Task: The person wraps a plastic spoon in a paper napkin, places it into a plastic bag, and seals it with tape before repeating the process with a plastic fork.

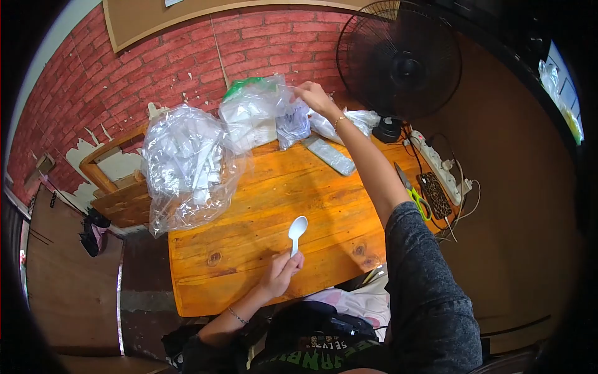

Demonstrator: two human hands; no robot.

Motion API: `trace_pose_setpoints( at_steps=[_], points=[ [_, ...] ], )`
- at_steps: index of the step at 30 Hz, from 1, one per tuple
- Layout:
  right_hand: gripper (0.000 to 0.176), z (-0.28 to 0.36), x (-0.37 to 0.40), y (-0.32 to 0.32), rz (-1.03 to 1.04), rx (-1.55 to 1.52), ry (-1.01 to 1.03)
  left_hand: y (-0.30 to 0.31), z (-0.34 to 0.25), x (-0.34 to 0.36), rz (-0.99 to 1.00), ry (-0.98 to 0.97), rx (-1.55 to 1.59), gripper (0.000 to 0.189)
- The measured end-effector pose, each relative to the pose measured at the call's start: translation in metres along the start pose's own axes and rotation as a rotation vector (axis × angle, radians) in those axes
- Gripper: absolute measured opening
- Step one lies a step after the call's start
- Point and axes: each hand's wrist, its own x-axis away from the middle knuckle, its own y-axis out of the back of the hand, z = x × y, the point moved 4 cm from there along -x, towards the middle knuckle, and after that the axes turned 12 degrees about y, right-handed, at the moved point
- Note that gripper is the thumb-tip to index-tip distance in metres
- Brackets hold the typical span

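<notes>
My left hand [282, 274] is closed around the handle of a white plastic spoon [298, 228], held bowl up above the near part of the wooden table. My right hand [313, 98] reaches to the back of the table, its fingertips pinched on the edge of a clear plastic bag [274, 93]. White contents and a green patch show in that bag. Just below the hand sits a small bag with pale purplish contents [293, 124]. To the left, a large clear bag [187, 162] holds many white plastic pieces that look like cutlery.
On the wooden table [268, 193] lie a flat clear packet [330, 156] and green-handled scissors [414, 193]. A power strip [436, 165], a leopard-print phone [435, 195] and cables line the right edge. A black fan [405, 65] stands at the back right, before a brick wall [187, 62].
</notes>
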Motion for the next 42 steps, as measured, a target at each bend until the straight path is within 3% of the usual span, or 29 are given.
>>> trace_pose_setpoints(
  at_steps=[2, 6, 9, 12, 16, 17, 20, 21, 24, 27, 30, 33, 42],
  points=[
    [0.031, 0.009, -0.002, -0.01, -0.034, -0.021, 0.104, -0.001, 0.0, 0.0, 0.025, 0.011, 0.031, 0.03],
    [0.032, -0.008, -0.018, -0.032, 0.038, -0.59, 0.134, -0.004, -0.006, 0.001, 0.033, -0.012, 0.017, 0.028],
    [0.031, -0.005, -0.028, -0.049, 0.048, -0.621, 0.137, -0.004, -0.008, 0.001, 0.032, -0.017, -0.013, 0.028],
    [0.034, 0.012, -0.024, -0.057, 0.35, -0.51, -0.002, -0.005, -0.009, 0.001, 0.03, -0.02, -0.028, 0.028],
    [0.04, 0.03, -0.016, -0.067, 0.388, -0.178, -0.073, -0.005, -0.011, 0.002, 0.045, -0.035, -0.071, 0.028],
    [0.032, 0.038, -0.013, -0.062, 0.45, -0.088, -0.11, -0.005, -0.013, 0.003, 0.042, -0.041, -0.077, 0.028],
    [0.019, 0.004, -0.03, -0.084, 0.38, 0.116, 0.381, -0.006, -0.014, 0.003, 0.046, -0.043, -0.091, 0.027],
    [0.024, 0.008, -0.032, -0.086, 0.25, 0.103, 0.479, -0.006, -0.012, 0.003, 0.048, -0.038, -0.09, 0.027],
    [0.029, 0.012, -0.03, -0.085, -0.063, -0.243, 0.522, -0.006, -0.012, 0.002, 0.05, -0.037, -0.078, 0.026],
    [0.035, 0.013, -0.033, -0.085, 0.167, -0.346, 0.024, -0.007, -0.01, 0.002, 0.038, -0.051, -0.079, 0.025],
    [0.03, 0.017, -0.037, -0.082, 0.105, -0.17, 0.079, -0.007, -0.013, 0.002, 0.034, -0.048, -0.086, 0.025],
    [0.012, 0.002, -0.043, -0.085, 0.157, 0.108, 0.356, -0.008, -0.012, 0.002, 0.028, -0.067, -0.083, 0.026],
    [0.012, 0.014, -0.032, -0.074, 0.252, 0.319, 0.349, -0.007, -0.011, 0.003, 0.062, -0.042, -0.127, 0.024]
  ],
)
